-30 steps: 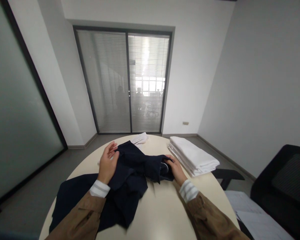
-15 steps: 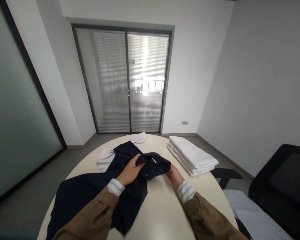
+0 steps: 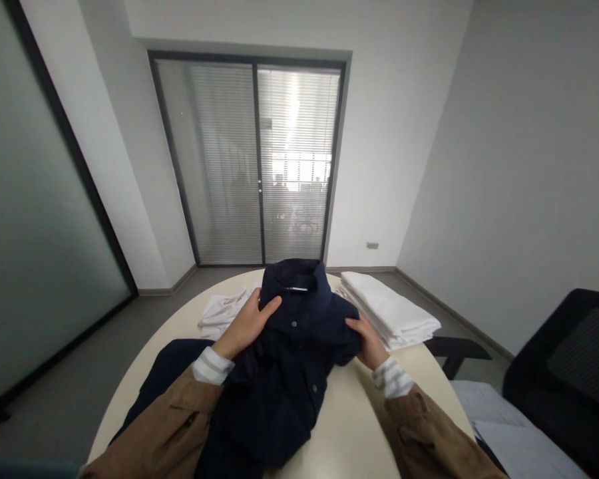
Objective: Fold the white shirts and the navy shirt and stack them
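Note:
A navy buttoned shirt (image 3: 289, 366) is raised at its collar end, with the collar upright and a pale label inside the neck. My left hand (image 3: 247, 322) is closed on its left shoulder, thumb over the front of the cloth. On the other side, my right hand (image 3: 367, 339) pinches the right shoulder. The lower body of the shirt rests in loose folds on the round table (image 3: 352, 426), spreading towards the left under my forearm. Behind my left hand lies a crumpled white cloth (image 3: 223, 311), partly hidden by the shirt.
A folded stack of white cloth (image 3: 389, 309) sits at the table's right rear edge. To the right stand a black office chair (image 3: 569, 372) and papers (image 3: 509, 426) below table height. A glass door with blinds (image 3: 259, 159) is beyond the table.
Both hands have lifted and spread the shirt's collar end. It was bunched and low; now the collar stands up facing me, with front buttons visible. The cloth on the left has been drawn inwards.

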{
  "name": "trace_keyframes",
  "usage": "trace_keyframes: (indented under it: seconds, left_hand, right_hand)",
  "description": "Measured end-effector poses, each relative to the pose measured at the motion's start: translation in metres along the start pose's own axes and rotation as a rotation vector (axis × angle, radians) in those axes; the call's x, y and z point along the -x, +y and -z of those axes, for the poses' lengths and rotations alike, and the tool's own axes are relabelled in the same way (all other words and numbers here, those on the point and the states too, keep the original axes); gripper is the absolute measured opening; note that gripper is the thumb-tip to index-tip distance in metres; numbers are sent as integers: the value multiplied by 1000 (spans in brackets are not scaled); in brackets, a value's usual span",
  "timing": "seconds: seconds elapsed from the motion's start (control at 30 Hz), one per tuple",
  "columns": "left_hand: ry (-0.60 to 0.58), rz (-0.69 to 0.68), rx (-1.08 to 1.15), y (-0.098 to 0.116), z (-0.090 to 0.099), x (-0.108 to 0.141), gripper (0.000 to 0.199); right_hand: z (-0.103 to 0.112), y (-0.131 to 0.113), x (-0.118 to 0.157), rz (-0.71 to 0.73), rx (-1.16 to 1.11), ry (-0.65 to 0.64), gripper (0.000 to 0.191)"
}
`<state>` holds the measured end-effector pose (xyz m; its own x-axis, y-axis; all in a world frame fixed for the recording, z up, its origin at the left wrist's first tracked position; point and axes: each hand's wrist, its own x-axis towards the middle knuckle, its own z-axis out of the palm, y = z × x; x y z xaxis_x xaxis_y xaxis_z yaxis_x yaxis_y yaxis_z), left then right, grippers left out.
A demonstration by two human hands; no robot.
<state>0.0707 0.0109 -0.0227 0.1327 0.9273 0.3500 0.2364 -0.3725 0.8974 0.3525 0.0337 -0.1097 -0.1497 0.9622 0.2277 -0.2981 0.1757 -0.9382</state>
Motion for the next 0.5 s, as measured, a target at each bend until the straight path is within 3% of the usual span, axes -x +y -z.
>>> trace_keyframes:
  seconds: [0.13, 0.27, 0.4, 0.5]
  left_hand:
    - [-251, 149, -82, -17, 24, 2, 63]
    - [-490, 216, -264, -38, 41, 6, 59]
    - [-506, 203, -583, -55, 55, 5, 36]
    - [-463, 151, -516, -65, 60, 1, 37]
  right_hand:
    - [12, -9, -10, 97, 54, 197, 31]
    - [22, -6, -19, 73, 183, 219, 33]
    - [33, 1, -21, 20, 320, 207, 40]
    - [40, 5, -20, -27, 352, 145, 31]
